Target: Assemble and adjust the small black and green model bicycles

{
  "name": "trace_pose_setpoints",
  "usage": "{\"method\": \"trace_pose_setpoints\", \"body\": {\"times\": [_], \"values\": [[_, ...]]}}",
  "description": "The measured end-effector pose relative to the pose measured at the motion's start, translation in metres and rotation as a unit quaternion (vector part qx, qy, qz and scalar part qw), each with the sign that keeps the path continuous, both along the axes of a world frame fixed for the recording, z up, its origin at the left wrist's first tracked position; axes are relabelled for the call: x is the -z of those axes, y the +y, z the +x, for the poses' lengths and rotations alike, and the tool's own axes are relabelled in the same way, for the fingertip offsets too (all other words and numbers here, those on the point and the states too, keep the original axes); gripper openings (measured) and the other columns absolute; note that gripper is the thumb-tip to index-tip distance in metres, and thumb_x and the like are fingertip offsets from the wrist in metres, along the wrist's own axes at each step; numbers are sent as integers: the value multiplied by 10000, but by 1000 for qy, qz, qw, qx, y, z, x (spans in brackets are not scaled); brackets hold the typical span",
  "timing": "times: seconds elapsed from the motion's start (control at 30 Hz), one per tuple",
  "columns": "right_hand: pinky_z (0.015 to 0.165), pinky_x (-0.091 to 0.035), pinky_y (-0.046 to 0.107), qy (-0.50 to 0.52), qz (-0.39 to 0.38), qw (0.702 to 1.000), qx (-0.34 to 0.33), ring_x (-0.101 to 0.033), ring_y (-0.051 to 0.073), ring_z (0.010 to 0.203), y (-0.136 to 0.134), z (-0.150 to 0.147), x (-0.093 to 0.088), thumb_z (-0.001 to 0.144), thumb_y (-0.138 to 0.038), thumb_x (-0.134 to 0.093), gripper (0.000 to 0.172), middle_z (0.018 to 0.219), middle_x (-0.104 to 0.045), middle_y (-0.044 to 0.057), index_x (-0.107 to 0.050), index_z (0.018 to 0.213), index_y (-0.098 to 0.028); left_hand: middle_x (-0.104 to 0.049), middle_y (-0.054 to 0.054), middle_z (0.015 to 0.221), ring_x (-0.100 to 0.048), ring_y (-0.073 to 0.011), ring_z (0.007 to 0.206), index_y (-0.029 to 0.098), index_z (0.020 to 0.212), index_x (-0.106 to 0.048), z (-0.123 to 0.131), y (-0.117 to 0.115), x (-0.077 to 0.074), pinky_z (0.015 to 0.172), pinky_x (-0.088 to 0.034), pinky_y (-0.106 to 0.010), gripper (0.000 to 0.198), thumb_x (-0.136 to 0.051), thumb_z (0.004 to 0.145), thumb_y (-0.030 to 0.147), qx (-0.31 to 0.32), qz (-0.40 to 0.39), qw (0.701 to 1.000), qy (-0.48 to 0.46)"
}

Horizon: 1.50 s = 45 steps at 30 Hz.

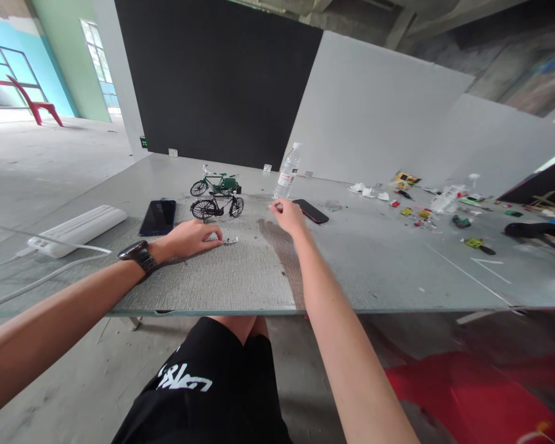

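Grey table, two model bicycles, left grip perhaps pinching one part, right grip unclear

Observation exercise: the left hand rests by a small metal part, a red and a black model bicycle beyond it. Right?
No. The head view shows a green model bicycle, not red; the black model bicycle, left hand and small metal part are right.

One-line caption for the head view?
Left hand rests by small metal part; right hand hovers near black model bicycle.

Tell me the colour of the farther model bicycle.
The farther model bicycle is green, clearest in the head view.
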State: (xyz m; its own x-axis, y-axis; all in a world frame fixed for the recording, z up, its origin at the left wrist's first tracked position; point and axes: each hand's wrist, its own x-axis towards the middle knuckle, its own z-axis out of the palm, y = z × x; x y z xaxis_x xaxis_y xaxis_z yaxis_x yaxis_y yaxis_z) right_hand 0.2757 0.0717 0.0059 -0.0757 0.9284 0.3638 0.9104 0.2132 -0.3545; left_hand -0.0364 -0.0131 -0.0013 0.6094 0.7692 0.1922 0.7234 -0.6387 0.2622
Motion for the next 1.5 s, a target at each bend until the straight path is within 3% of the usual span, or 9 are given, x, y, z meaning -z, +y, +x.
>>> {"method": "trace_pose_setpoints", "body": {"times": [0.1,0.17,0.33,0.57,0.67,0.87,1.07,1.23,1.5], "values": [[730,-434,309,-25,-11,991,128,-671,277,996,5,24,5,1005,-359,-503,273,1085,-749,126,-685,1155,-221,-579,-11,682,-512,-193,609,295,1047,-700,0,-1,-1,597,-276,-333,318,-468,976,501,-2,-1,1000,2],[738,-439,317,-36,-20,988,149,-676,290,995,7,33,7,1008,-349,-494,294,1099,-742,154,-691,1167,-200,-588,-12,691,-519,-196,613,298,1043,-695,1,-1,-1,596,-279,-333,313,-468,975,501,2,0,1000,3],[788,-439,313,-73,-29,991,107,-668,292,1030,11,31,10,1029,-293,-452,320,1075,-735,180,-745,1011,-164,-590,-12,685,-523,-198,611,295,1042,-692,0,-1,1,592,-285,-333,321,-461,982,509,4,5,1000,2],[1006,-391,346,-120,-33,991,40,-557,269,1274,16,17,16,1069,-250,-357,365,1355,-641,143,-677,1238,-200,-605,-23,690,-535,-213,618,297,1039,-700,-1,1,1,592,-289,-334,334,-460,978,521,8,3,1000,0],[1039,-370,394,-133,-46,990,25,-563,282,1274,16,13,18,1064,-229,-354,372,1350,-655,139,-660,1275,-211,-611,-22,693,-536,-215,617,313,1028,-702,-1,3,2,592,-290,-331,323,-469,971,529,5,-1,1000,-2],[971,-401,386,-144,-54,988,21,-635,291,1151,15,12,14,1071,-294,-339,385,1191,-731,145,-703,1172,-217,-618,-18,696,-534,-201,621,297,1043,-706,0,2,2,597,-296,-323,311,-478,986,501,4,7,1000,6],[993,-384,376,-140,-43,989,30,-605,283,1218,18,14,15,1070,-238,-315,395,1292,-692,141,-674,1233,-221,-592,-5,678,-523,-163,607,212,1050,-715,0,3,1,585,-265,-286,330,-511,998,467,-3,8,1000,17],[1010,-370,420,-139,-48,989,33,-620,308,1183,21,15,19,1066,-245,-335,385,1212,-715,184,-669,1249,-188,-583,5,672,-512,-154,597,217,1054,-708,0,3,2,575,-254,-282,314,-522,997,465,-5,9,1000,17],[846,-427,337,-96,-32,995,-6,-672,282,1035,16,15,14,1054,-264,-384,334,1108,-747,149,-712,1085,-207,-590,4,680,-521,-161,615,226,1051,-706,1,1,0,582,-258,-280,304,-523,998,462,-11,6,1000,20]]}}
